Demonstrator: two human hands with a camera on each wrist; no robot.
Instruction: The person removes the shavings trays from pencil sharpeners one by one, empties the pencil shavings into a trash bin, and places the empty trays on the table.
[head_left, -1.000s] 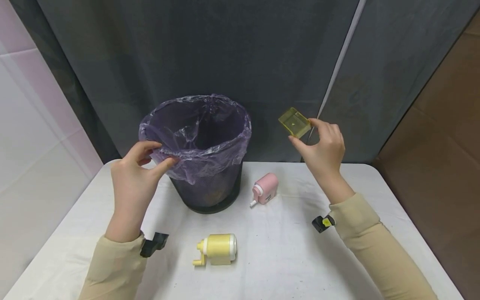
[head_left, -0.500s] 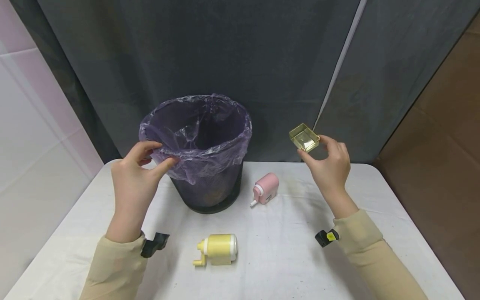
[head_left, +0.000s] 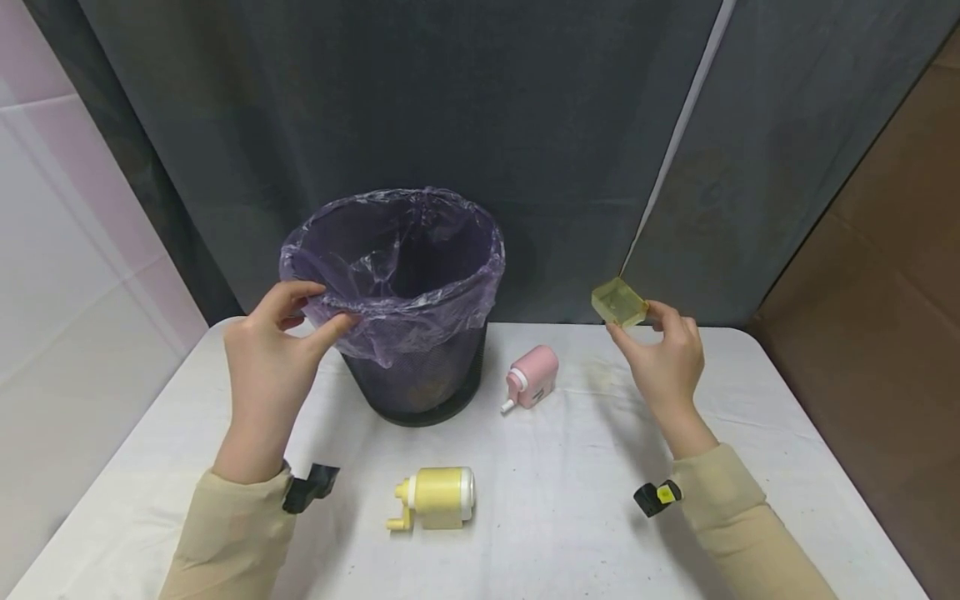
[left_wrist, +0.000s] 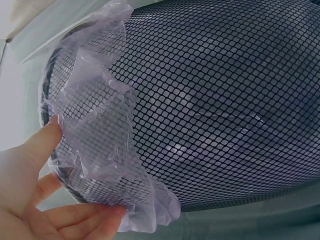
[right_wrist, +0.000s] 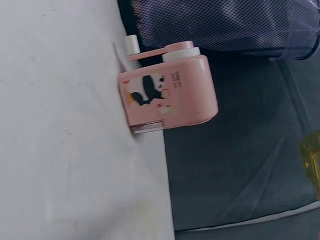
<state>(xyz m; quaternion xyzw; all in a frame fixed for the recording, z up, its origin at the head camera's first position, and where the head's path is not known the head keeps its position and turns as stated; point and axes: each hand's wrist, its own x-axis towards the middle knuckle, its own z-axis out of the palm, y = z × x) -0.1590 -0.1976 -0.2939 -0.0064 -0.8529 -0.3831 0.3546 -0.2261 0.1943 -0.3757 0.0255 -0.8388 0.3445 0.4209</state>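
On my left side, my left hand (head_left: 270, 354) pinches the folded-over edge of the purple bin liner (head_left: 390, 275) between thumb and fingers, at the near-left rim of the black mesh waste bin (head_left: 420, 387). From the left wrist view I see the fingertips (left_wrist: 55, 132) pressed against the crumpled plastic where it hangs over the mesh wall (left_wrist: 210, 100). The bin stands upright toward the back of the white table (head_left: 555, 517), against the dark curtain (head_left: 450, 100).

In front of the bin, nearer to me, a yellow pencil sharpener (head_left: 435, 497) lies on the table with its crank pointing left. Just to the right of the bin's base sits a pink pencil sharpener (head_left: 531, 377), its handle also toward the left; the right wrist view shows a panda print on its side (right_wrist: 167, 90), and it rests on the tabletop close to the bin.

Further right, my right hand (head_left: 663, 362) is raised above the table's back-right part, thumb and fingers curled around a small translucent yellow tray (head_left: 619, 302), gripping it by its near-right end. The tray is held in the air, tilted, well apart from both sharpeners and to the right of the bin. Only a sliver of it (right_wrist: 311, 150) shows at the edge of the right wrist view.
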